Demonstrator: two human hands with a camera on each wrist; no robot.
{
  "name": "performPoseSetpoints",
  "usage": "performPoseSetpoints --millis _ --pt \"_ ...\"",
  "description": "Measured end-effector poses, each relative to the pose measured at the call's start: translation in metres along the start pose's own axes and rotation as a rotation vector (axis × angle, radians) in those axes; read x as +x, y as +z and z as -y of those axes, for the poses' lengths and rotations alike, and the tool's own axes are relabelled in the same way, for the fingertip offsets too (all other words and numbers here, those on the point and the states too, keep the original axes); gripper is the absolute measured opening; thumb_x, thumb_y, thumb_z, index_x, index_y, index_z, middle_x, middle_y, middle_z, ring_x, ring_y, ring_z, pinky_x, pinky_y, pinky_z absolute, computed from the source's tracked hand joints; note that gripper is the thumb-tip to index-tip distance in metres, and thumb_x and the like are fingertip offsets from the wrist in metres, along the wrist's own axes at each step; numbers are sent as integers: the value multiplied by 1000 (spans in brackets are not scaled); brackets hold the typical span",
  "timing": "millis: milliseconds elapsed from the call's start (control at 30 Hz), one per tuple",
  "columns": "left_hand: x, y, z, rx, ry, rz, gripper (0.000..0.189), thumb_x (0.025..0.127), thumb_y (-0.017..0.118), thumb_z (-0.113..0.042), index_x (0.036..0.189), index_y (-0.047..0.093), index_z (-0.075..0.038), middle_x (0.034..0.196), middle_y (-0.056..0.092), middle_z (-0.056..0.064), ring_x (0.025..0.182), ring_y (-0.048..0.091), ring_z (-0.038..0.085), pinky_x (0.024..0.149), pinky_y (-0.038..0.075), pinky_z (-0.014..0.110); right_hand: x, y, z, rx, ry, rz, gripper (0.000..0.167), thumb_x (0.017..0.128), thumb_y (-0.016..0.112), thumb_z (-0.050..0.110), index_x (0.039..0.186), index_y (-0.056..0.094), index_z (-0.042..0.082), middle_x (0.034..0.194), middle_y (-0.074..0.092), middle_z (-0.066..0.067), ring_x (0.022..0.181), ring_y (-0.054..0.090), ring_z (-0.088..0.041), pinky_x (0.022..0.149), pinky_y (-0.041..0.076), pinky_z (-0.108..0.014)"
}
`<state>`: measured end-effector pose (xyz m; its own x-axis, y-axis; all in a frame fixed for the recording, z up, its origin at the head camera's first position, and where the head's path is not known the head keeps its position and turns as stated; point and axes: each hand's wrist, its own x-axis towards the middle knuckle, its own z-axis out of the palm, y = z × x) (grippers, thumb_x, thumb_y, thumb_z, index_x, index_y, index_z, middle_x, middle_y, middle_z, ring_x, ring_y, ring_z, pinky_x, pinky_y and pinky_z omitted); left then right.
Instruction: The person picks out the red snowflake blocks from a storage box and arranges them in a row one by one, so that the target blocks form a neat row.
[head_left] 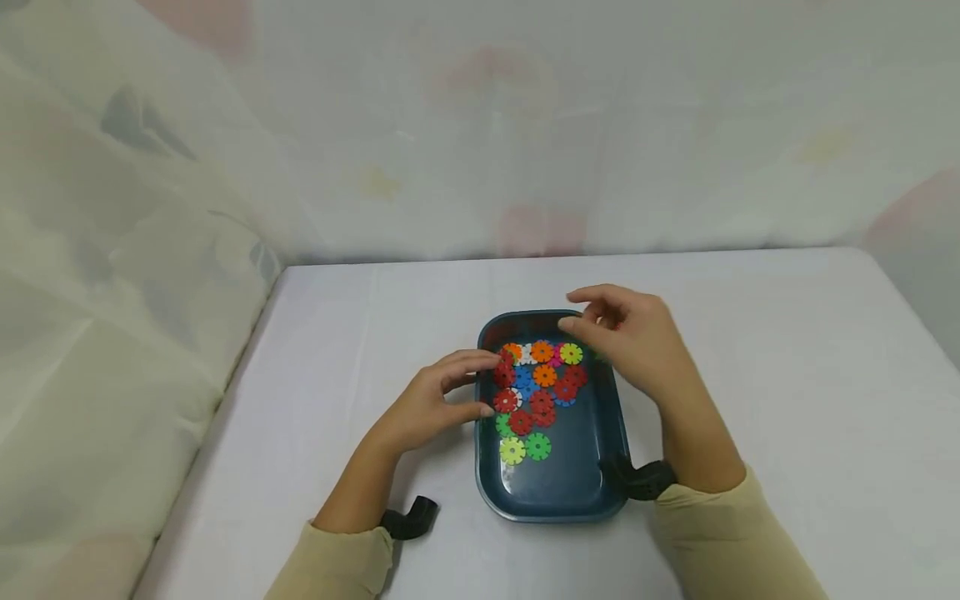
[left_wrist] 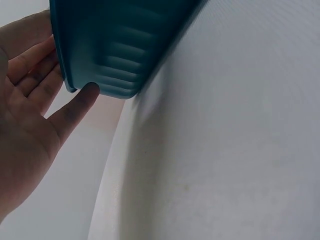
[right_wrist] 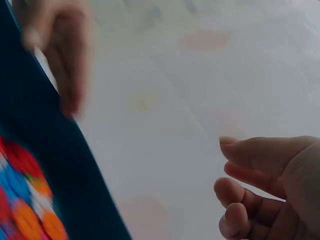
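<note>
A dark blue-green tray stands on the table with notched plastic discs in red, orange, blue, green, yellow and white. They lie mostly in its left and far parts. At the tray's left rim is my left hand, its fingers reaching over the edge and its thumb extended beside the outer wall. Whether it touches the rim is unclear. Above the far right corner hovers my right hand, fingers loosely bent. In the right wrist view nothing shows between its thumb and fingers.
A white cloth covers the table. Patterned fabric hangs behind it and along the left side. Black wrist mounts stick out from both wrists, the right one overlapping the tray's right rim in the head view.
</note>
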<state>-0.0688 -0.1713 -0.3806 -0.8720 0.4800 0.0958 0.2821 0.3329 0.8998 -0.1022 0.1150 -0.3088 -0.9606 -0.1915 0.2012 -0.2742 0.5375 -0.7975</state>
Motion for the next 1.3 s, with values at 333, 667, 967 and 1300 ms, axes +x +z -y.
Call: performPoseSetpoints --millis 333,667,967,1300 --pt "5 6 -5 -39 53 16 56 82 79 -8 134 58 -6 138 56 6 129 52 17 110 45 40 26 32 38 -343 66 415 30 88 73 32 112 73 14 94 70 -1 84 61 -20 73 55 -39" --pt "5 10 -20 -35 3 17 51 82 77 -2 131 61 -4 135 58 10 128 53 20 112 42 40 44 70 14 -441 121 579 28 85 75 20 113 72 20 118 68 -3 95 63 -22 87 55 -48" --pt "-1 6 -36 -16 -19 21 49 82 77 -1 129 61 -2 133 59 10 128 54 20 112 43 36 42 93 -1 -405 86 651 33 82 80 19 114 72 21 109 71 0 94 63 -18 93 55 -47" --pt "-1 5 -36 -35 -1 19 51 82 77 1 130 61 -3 134 57 14 128 54 21 111 43 38 43 96 -1 -436 84 659 29 80 81 13 107 74 18 97 72 0 82 63 -17 85 57 -41"
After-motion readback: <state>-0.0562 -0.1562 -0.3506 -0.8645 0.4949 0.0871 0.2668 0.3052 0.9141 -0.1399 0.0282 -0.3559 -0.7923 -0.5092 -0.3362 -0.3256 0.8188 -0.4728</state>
